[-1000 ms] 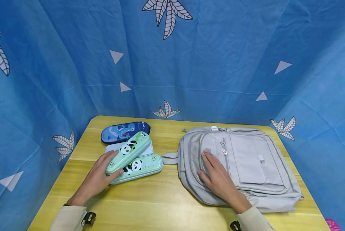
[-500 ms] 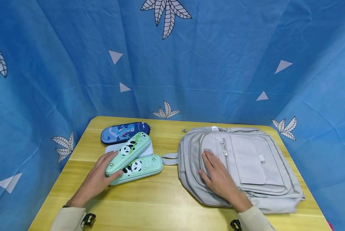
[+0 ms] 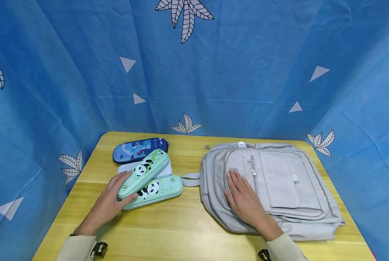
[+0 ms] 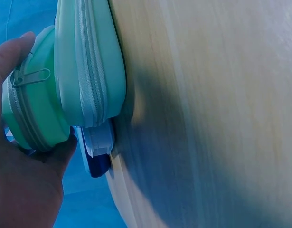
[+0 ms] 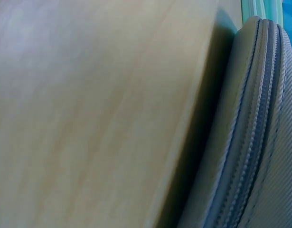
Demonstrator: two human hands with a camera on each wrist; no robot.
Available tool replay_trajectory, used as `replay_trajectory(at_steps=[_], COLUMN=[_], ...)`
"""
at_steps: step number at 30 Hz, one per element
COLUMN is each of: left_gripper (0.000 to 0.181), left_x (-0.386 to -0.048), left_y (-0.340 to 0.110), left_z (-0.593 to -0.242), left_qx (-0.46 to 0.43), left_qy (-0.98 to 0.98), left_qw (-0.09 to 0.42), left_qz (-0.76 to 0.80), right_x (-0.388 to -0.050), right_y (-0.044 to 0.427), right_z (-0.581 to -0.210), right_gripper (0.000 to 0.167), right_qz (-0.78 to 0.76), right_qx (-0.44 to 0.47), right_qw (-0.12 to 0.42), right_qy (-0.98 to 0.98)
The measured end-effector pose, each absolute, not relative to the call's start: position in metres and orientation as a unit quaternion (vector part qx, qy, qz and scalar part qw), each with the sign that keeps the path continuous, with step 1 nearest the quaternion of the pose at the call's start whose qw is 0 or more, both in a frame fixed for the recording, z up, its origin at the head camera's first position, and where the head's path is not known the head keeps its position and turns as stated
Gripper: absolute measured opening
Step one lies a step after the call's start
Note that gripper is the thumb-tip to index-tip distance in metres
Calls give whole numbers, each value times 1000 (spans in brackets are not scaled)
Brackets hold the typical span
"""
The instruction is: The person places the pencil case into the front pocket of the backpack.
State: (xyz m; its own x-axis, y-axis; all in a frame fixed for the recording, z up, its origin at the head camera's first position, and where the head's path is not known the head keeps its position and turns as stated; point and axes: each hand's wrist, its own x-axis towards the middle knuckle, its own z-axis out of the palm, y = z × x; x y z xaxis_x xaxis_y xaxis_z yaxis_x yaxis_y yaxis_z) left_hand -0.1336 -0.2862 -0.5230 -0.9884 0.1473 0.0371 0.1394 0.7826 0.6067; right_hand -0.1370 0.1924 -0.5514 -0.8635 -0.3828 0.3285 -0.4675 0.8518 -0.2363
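In the head view my left hand (image 3: pixel 107 204) grips the near end of a green panda pencil case (image 3: pixel 143 174), thumb on one side and fingers on the other. That case lies slanted over a second green panda case (image 3: pixel 163 189) and a pale case (image 3: pixel 166 171). The left wrist view shows the gripped case (image 4: pixel 46 104) between thumb and fingers, its zipper pull facing the camera. My right hand (image 3: pixel 246 203) rests flat, fingers straight, on the front of a grey backpack (image 3: pixel 279 181). The right wrist view shows the backpack's zippered edge (image 5: pixel 250 142) but no hand.
A dark blue dinosaur pencil case (image 3: pixel 126 151) lies behind the pale one on the wooden table (image 3: pixel 168 235). The backpack's loop (image 3: pixel 192 179) points toward the cases. A blue patterned curtain (image 3: pixel 240 72) hangs behind and along both sides.
The head view has shifted very slightly. Both hands, the pencil cases and the backpack stay in nearly the same places.
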Motion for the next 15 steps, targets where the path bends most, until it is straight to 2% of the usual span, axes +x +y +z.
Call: replay_trajectory(at_steps=[7, 15], left_gripper=[85, 84], left_x=[-134, -132], left_y=[-286, -286], left_z=[-523, -523], left_qx=[75, 77], left_qy=[943, 941], left_qw=[5, 7], left_qz=[325, 331], right_x=[-137, -137], right_y=[192, 194], right_z=[-553, -549], right_gripper=[55, 52], right_qz=[159, 203], right_qx=[233, 222], right_qw=[159, 149], right_qy=[-946, -942])
